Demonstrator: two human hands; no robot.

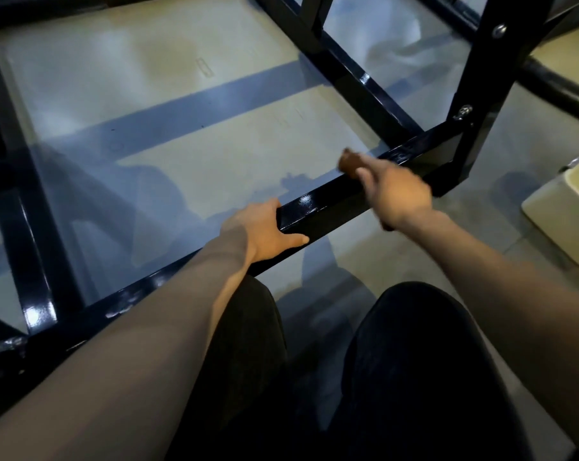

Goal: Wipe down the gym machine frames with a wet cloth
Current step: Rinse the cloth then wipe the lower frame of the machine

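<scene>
1. Cloth (349,163), brown and bunched, sits on top of the black bar (318,207) of the frame, near the corner where an upright post (474,104) is bolted on.
2. Right hand (397,194) grips the cloth; its fingers are curled round it, and a brown lump pokes out past the knuckles, with a small dark bit showing under the wrist. The hand is blurred, so how the fingers lie in detail cannot be told.
3. Left hand (261,232) rests on the same bar, further toward the person's left, well apart from the cloth. Its thumb lies along the near side of the bar and its fingers go over the top to the far side, hidden.
4. Bar runs low over the floor (168,94), which is pale with blue stripes.
5. Dark-clothed knees (424,327) show below the bar.
6. Pale tub (567,207) stands on the floor at the right, beyond the post.
</scene>
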